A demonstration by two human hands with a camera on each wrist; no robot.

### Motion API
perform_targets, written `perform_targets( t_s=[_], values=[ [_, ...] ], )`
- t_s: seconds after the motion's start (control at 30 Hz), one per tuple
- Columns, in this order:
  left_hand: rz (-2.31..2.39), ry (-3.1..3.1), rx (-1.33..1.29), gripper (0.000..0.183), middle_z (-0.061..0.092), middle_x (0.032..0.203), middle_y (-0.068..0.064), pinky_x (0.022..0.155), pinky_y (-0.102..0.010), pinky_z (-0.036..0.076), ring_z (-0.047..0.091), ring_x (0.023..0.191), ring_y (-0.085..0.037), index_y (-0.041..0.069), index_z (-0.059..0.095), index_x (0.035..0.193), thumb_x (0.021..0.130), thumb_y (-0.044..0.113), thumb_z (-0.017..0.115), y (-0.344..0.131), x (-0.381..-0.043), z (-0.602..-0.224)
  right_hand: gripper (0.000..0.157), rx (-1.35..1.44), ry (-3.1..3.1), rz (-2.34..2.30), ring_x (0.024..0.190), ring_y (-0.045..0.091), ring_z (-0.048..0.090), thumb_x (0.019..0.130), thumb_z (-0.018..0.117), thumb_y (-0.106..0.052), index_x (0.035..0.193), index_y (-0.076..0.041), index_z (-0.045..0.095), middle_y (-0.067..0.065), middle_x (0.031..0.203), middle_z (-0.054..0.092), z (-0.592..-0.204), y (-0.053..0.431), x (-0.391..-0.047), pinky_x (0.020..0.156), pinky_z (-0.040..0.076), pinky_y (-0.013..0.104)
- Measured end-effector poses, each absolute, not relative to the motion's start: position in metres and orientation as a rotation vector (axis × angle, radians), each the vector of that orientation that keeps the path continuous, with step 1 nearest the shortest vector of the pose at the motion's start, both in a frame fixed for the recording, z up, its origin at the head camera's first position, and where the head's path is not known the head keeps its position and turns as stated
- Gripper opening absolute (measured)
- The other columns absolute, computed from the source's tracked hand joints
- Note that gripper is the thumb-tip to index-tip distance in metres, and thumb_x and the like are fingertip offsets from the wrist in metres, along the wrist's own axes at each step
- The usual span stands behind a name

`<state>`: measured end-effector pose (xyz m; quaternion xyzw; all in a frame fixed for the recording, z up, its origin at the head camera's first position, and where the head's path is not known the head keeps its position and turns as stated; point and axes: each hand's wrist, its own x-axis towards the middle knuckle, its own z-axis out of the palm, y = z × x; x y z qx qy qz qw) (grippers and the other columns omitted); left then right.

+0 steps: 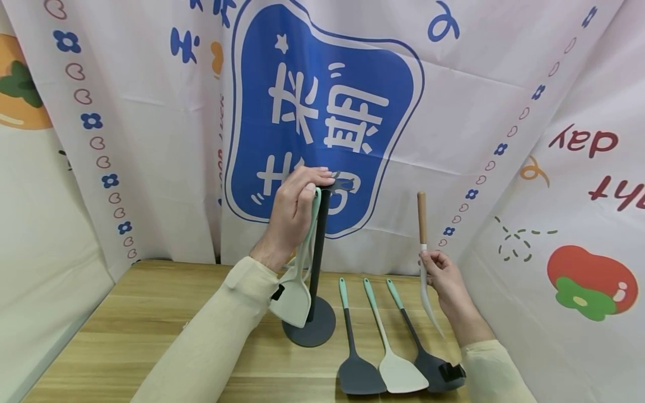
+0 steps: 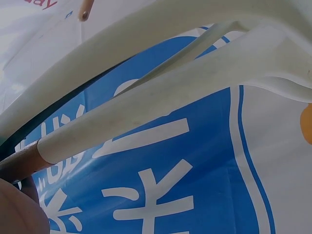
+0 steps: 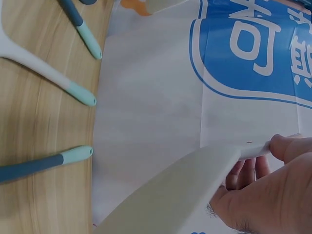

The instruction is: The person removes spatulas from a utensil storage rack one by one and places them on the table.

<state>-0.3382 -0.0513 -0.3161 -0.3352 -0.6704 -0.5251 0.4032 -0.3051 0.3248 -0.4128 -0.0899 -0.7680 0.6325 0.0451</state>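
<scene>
nearest the camera are a cream left sleeve (image 1: 204, 336) and a matching right sleeve (image 1: 496, 369), rising from the bottom edge, a small black camera at each cuff. the left hand (image 1: 294, 204) is up at the head of the black rack (image 1: 317, 254), its fingers lying across the top and its thumb close by a mint handle; how firmly it grips, or on what, i cannot tell. beneath it the pale hung turner (image 1: 292, 299) dangles beside the post, blade down, above the round base. other pale tools hang behind, partly hidden; the left wrist view shows one with a brown handle (image 2: 24, 163) near the base of the hand.

the right hand (image 1: 443, 274) pinches the wooden-handled turner (image 1: 422, 224) by its white neck, thumb against fingers. that turner is up off the table (image 1: 201, 313), well apart from the rack, its handle pointing up and its blade hanging down, nearly edge-on in the head view.

between the rack and the right sleeve three mint-tipped turners lie in a row, handles toward the cloth (image 1: 166, 140): the left dark turner (image 1: 358, 375), the white turner (image 1: 400, 375) in the middle, and the right dark turner (image 1: 428, 366), part of its blade behind the right cuff's camera. a big blue panel (image 1: 347, 61) with white characters fills the middle of the cloth.
</scene>
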Motion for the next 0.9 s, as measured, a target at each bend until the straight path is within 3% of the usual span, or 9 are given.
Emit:
perform_targets(
  t_s=[0.33, 0.47, 0.67, 0.9],
  values=[
    [-1.303, -1.714, -0.847, 0.051, 0.084, 0.135, -0.017, 0.151, -0.048, 0.032, 0.075, 0.144, -0.035, 0.003, 0.085, 0.126, 0.117, 0.021, 0.038, -0.052, -0.338, -0.316, 0.013, -0.303, -2.397, 1.896, 0.097, 0.001, 0.063, 0.122, 0.063, -0.034, 0.112, -0.027, 0.068, -0.021, 0.098, 0.067, -0.426, 0.346, -0.305, 0.082, 0.057, 0.021],
    [-1.302, -1.709, -0.849, 0.051, 0.084, 0.135, -0.017, 0.15, -0.051, 0.034, 0.076, 0.144, -0.035, 0.003, 0.085, 0.126, 0.117, 0.021, 0.038, -0.052, -0.337, -0.316, 0.014, -0.3, -2.445, 1.864, 0.098, 0.001, 0.062, 0.123, 0.061, -0.035, 0.117, -0.024, 0.068, -0.024, 0.098, 0.065, -0.431, 0.354, -0.304, 0.084, 0.056, 0.022],
    [-1.307, -1.702, -0.844, 0.051, 0.084, 0.134, -0.017, 0.151, -0.045, 0.032, 0.076, 0.144, -0.035, 0.003, 0.085, 0.125, 0.117, 0.021, 0.038, -0.051, -0.337, -0.315, 0.018, -0.308, -2.489, 1.818, 0.098, 0.0, 0.062, 0.124, 0.059, -0.035, 0.122, -0.018, 0.066, -0.022, 0.102, 0.064, -0.44, 0.368, -0.302, 0.086, 0.056, 0.023],
    [-1.312, -1.693, -0.844, 0.051, 0.083, 0.134, -0.017, 0.144, -0.06, 0.042, 0.075, 0.144, -0.035, 0.003, 0.085, 0.124, 0.117, 0.022, 0.038, -0.051, -0.339, -0.315, 0.022, -0.355, -2.527, 1.775, 0.099, 0.003, 0.06, 0.123, 0.06, -0.039, 0.125, -0.018, 0.066, -0.018, 0.104, 0.062, -0.45, 0.382, -0.302, 0.087, 0.057, 0.025]
  ],
)
